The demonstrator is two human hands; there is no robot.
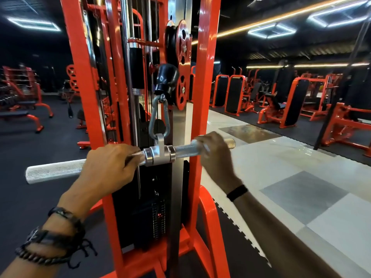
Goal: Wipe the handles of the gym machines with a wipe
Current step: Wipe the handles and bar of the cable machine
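Both hands [112, 163] [215, 152] around the knurled bar [183, 150], wipe unclear.

One knurled steel bar [184, 150] hangs from one carabiner [159, 117] on one orange cable machine [202, 87]. Two hands grip it: left hand [111, 167], right hand [215, 155]. Two red pulley wheels [183, 50] sit above.

no readable text, label, brand or number is found anywhere. markings on the weight stack [158, 219] of the orange cable machine [202, 97] are too small and blurred to be read. nothing legible is seen on the knurled straight bar [54, 170].
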